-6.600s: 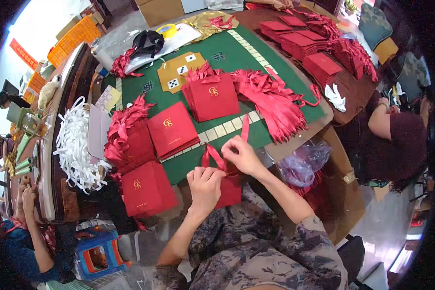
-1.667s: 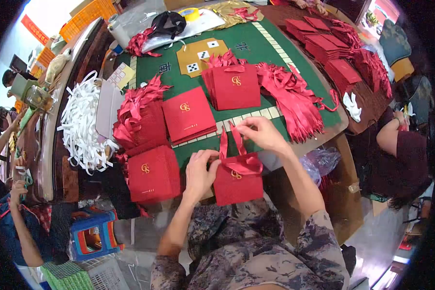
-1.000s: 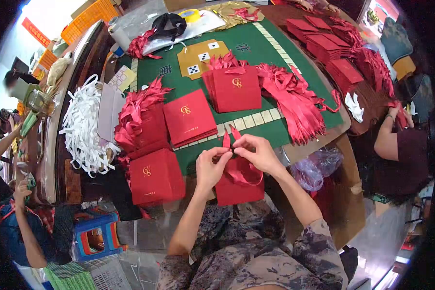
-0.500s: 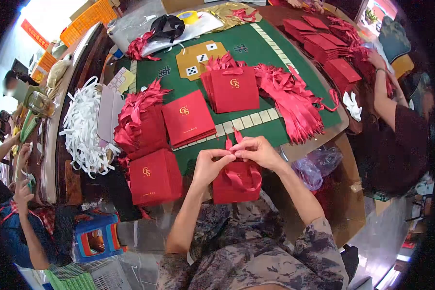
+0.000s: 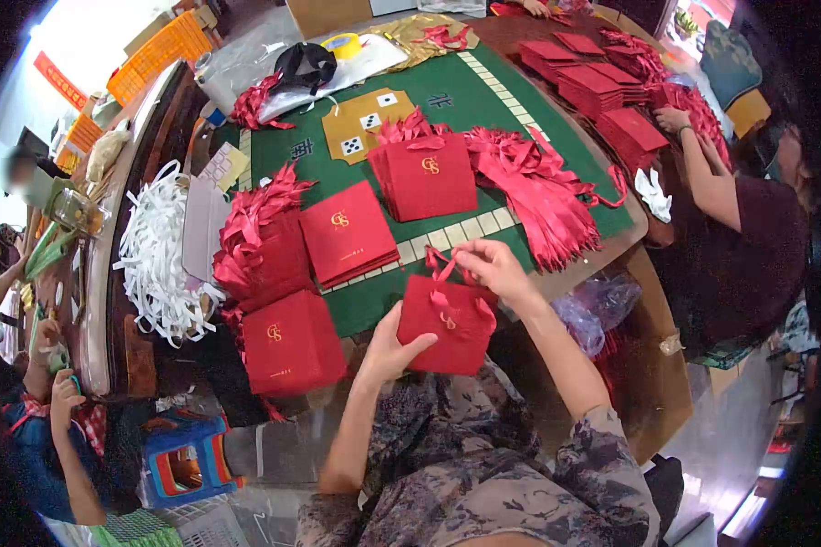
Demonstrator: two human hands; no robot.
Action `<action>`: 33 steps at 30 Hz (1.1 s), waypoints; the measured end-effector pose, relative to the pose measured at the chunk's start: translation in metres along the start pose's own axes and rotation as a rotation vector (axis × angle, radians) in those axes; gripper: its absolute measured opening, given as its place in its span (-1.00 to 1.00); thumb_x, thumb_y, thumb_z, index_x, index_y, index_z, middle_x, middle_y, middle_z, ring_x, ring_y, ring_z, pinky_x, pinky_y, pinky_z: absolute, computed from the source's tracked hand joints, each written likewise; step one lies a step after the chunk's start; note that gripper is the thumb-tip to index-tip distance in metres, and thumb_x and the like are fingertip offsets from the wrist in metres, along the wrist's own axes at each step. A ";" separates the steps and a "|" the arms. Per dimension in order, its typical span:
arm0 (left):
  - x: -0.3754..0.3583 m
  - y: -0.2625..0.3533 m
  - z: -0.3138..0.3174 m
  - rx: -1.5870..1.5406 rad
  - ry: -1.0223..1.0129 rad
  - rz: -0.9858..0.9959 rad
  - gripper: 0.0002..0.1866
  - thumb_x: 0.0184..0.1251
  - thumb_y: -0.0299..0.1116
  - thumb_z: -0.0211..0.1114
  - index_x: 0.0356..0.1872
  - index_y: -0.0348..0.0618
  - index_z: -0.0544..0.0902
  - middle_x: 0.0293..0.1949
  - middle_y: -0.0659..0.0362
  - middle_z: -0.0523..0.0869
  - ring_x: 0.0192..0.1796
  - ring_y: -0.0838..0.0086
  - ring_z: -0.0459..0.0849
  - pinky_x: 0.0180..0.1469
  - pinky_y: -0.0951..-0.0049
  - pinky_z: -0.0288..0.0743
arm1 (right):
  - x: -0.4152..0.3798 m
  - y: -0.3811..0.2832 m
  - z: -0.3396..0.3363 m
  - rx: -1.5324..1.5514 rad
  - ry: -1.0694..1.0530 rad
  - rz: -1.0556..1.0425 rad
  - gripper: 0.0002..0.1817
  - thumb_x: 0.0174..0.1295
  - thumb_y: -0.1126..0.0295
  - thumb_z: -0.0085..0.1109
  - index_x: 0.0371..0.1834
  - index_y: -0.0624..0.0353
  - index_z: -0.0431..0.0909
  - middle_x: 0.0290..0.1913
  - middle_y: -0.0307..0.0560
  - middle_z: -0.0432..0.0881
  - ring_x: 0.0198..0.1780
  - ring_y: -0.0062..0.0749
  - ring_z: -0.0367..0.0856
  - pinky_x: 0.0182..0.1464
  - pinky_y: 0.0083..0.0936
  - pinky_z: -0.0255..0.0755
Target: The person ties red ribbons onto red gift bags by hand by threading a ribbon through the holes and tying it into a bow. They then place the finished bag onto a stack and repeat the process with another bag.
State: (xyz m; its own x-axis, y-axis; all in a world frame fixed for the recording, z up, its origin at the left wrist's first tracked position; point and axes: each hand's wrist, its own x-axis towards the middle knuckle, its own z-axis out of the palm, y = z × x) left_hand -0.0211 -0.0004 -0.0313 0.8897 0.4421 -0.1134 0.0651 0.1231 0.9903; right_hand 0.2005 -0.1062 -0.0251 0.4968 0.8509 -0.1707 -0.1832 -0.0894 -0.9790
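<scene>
Gripping the lower left corner of a small red gift bag (image 5: 447,319), the left hand (image 5: 388,345) is curled shut on it, just off the near edge of the green-topped table (image 5: 493,91). The right hand (image 5: 493,269) pinches the bag's ribbon handle (image 5: 442,266) at its top. Left of them lies a flat red stack (image 5: 292,342); farther in sit another stack (image 5: 347,232), standing bags (image 5: 426,173) and loose ribbons (image 5: 543,196). White strips (image 5: 155,264) lie at the left edge.
</scene>
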 end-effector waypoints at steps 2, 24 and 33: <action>-0.005 -0.006 0.000 0.120 -0.024 0.061 -0.32 0.19 -0.49 0.49 0.34 -0.37 0.41 0.13 0.06 0.67 0.17 0.44 0.61 0.27 0.34 0.48 | 0.009 0.000 -0.004 -0.014 0.105 -0.040 -0.80 0.41 0.27 0.26 -0.06 0.13 0.68 -0.40 -0.50 0.55 -0.42 -0.87 0.37 -0.41 -0.79 0.21; 0.077 0.064 -0.001 0.074 0.255 0.337 -0.48 0.25 -0.50 0.47 0.20 -0.32 0.49 0.03 0.07 0.71 0.05 0.42 0.68 0.14 0.38 0.57 | 0.006 -0.020 -0.015 -0.082 0.152 -0.369 -0.70 0.42 0.52 0.16 0.17 0.28 0.45 -0.05 -0.22 0.65 0.02 -0.59 0.58 0.11 -0.55 0.46; 0.036 0.025 -0.019 0.689 0.682 0.360 -0.47 0.24 -0.50 0.40 0.24 -0.28 0.46 0.20 -0.10 0.49 0.19 0.09 0.58 0.20 0.21 0.54 | 0.130 -0.010 -0.049 -0.290 0.428 -0.671 -0.67 0.38 0.48 0.18 0.16 0.33 0.45 -0.01 0.09 0.69 0.01 -0.27 0.69 0.08 -0.37 0.53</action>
State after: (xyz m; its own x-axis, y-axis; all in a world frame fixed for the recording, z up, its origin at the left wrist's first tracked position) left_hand 0.0040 0.0358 -0.0124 0.4762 0.7882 0.3899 0.2810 -0.5566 0.7818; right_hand 0.3082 -0.0197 -0.0424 0.7115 0.5070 0.4866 0.4612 0.1855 -0.8677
